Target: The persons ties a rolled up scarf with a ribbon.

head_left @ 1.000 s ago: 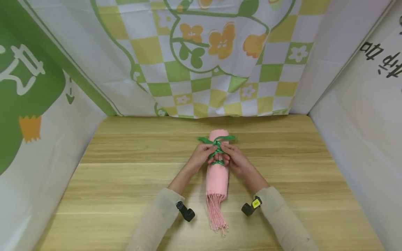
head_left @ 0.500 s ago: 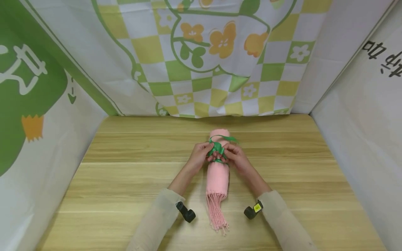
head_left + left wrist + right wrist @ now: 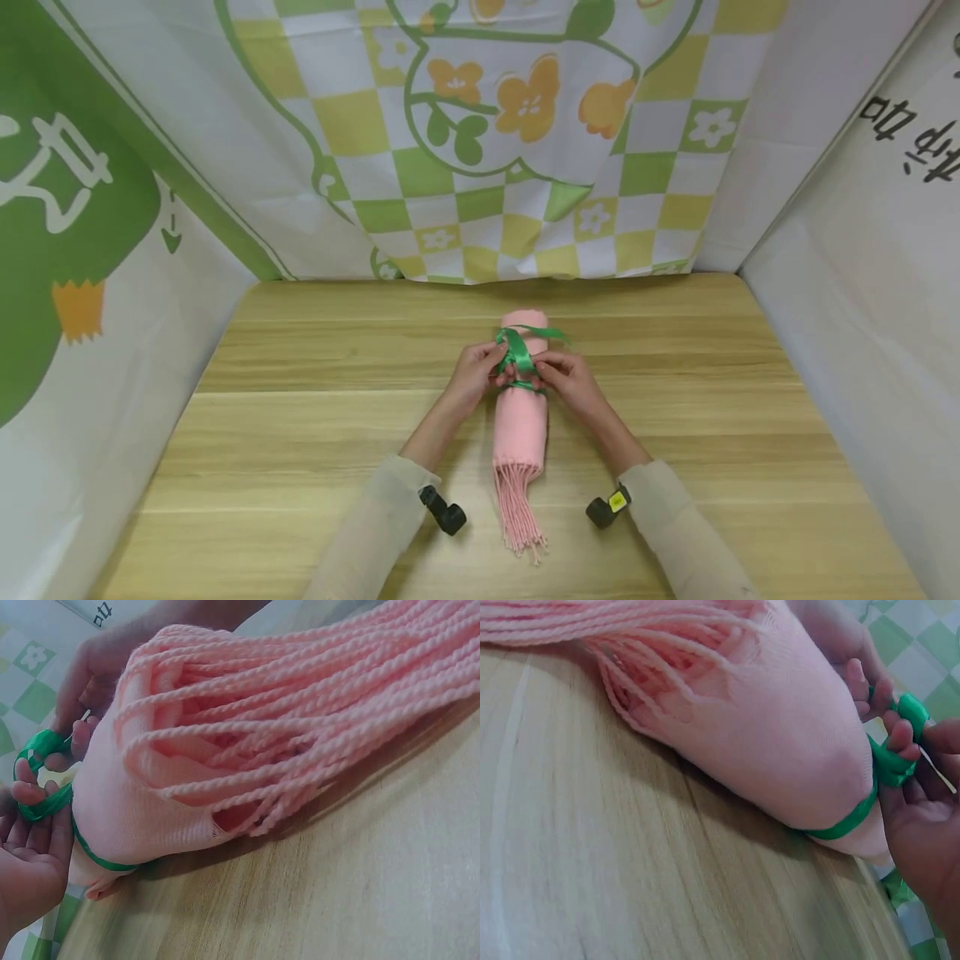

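A rolled pink scarf (image 3: 521, 429) lies lengthwise on the table, its fringe (image 3: 517, 508) toward the person. Round its middle runs a green ribbon (image 3: 516, 350), with a loop raised above the roll and a loose tail (image 3: 551, 333) lying over to the right near the far end. My left hand (image 3: 477, 372) pinches the ribbon on the left side of the roll. On the other side, my right hand (image 3: 567, 379) pinches the ribbon's loop. Both wrist views show the green band (image 3: 847, 821) wrapped around the scarf, with fingers of both hands curled in the ribbon above it.
The wooden table (image 3: 300, 450) extends on both sides of the scarf. A checked, flowered cloth (image 3: 480, 208) hangs at its back edge, and printed white panels (image 3: 862, 333) stand left and right. A small black camera (image 3: 450, 512) sits on each wrist.
The ribbon's left tail has come up and over, forming a loop between the hands. The right hand has shifted slightly right. The scarf stays in about the same place.
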`<state>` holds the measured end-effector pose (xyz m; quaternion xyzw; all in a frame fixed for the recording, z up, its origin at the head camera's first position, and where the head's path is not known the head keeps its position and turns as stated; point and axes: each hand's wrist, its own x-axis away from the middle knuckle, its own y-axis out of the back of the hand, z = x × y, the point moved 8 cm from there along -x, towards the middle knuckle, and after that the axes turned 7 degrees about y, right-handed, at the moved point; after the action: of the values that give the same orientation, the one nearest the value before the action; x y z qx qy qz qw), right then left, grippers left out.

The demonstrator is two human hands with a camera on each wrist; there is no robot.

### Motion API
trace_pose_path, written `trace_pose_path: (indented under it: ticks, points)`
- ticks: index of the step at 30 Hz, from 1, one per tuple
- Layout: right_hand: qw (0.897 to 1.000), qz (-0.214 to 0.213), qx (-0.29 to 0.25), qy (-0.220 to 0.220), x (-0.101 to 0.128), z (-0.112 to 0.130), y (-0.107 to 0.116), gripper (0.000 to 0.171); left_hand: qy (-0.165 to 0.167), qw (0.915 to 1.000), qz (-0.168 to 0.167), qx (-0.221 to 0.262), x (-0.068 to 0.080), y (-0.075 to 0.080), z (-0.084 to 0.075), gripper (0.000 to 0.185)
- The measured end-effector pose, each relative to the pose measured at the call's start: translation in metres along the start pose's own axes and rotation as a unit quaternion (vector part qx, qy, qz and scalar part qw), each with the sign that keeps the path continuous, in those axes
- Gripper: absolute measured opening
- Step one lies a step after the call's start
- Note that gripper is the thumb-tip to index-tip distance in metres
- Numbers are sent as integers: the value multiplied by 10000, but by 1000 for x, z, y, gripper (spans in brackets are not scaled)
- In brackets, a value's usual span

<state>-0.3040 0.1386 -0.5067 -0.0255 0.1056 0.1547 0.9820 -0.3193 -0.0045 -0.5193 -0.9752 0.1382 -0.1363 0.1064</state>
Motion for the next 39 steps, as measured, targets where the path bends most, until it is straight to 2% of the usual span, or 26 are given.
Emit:
trace_pose_path:
  ticks: [6, 10, 15, 17, 19, 22, 24, 26, 30, 33, 36, 37, 39]
  points:
    - [9980, -400, 177, -447, -3, -2, 0, 21, -94, 9999, 113, -60, 1, -2, -3, 28]
    - [9963, -395, 475, -592, -6, -3, -1, 8, -98, 9999, 125, -43, 2, -2, -5, 27]
    - [9952, -249, 801, -512, -10, -3, -2, 34, -161, 9997, 152, 47, 3, -4, -8, 27]
    - [9939, -343, 930, -481, -10, -2, -2, 37, -185, 9997, 146, 49, 3, -4, -8, 28]
    - [9904, -557, 1204, -387, -9, 0, 0, 34, -200, 9997, 158, 23, 3, -6, -8, 29]
    - [9793, -896, 1807, -192, -8, 6, 1, 29, -210, 9996, 168, -11, 3, -7, -6, 29]
    - [9717, -1096, 2088, -99, -8, 8, 2, 32, -231, 9996, 149, -1, 3, -8, -6, 28]
    - [9693, -1245, 2117, -126, -9, 8, 1, 37, -272, 9996, 102, 29, 4, -7, -5, 26]
    - [9759, -1543, 1499, -370, -9, -1, 0, 37, -374, 9993, 86, 49, 5, -7, -6, 27]
    - [9833, -1598, 759, -423, -9, -7, -1, 33, -441, 9990, 104, 59, 6, -6, -6, 27]
    - [9893, -1395, -252, -350, -9, -9, -5, 39, -470, 9988, 115, 100, 6, -4, -6, 27]
    - [9885, -1297, -707, -314, -9, -8, -7, 43, -469, 9988, 120, 100, 6, -3, -5, 27]
    - [9802, -1209, -1544, -280, -8, -8, -7, 50, -456, 9988, 128, 117, 5, -2, -5, 29]
